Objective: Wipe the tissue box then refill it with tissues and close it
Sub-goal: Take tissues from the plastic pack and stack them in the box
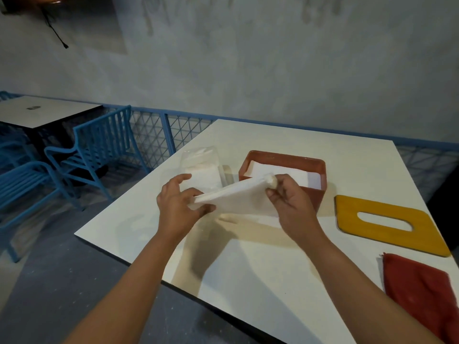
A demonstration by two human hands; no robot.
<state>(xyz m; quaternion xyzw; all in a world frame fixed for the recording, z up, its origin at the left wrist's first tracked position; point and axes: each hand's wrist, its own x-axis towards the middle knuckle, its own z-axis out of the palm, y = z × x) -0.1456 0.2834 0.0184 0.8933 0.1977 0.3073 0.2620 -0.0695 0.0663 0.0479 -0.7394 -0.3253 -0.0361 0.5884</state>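
A red-brown tissue box [313,197] stands open on the white table [260,264], with white tissues [285,173] lying inside it. In front of the box I hold a folded white tissue [238,198] above the table. My left hand [177,207] pinches its left corner and my right hand [289,198] grips its upper right corner. The yellow lid [387,225] with an oval slot lies flat to the right of the box. A clear plastic pack of tissues [203,167] sits to the left of the box.
A red cloth [422,294] lies at the table's right front edge. Blue metal chairs [87,155] and another white table [42,110] stand to the left. A blue mesh railing [161,135] runs behind the table, with a grey wall beyond.
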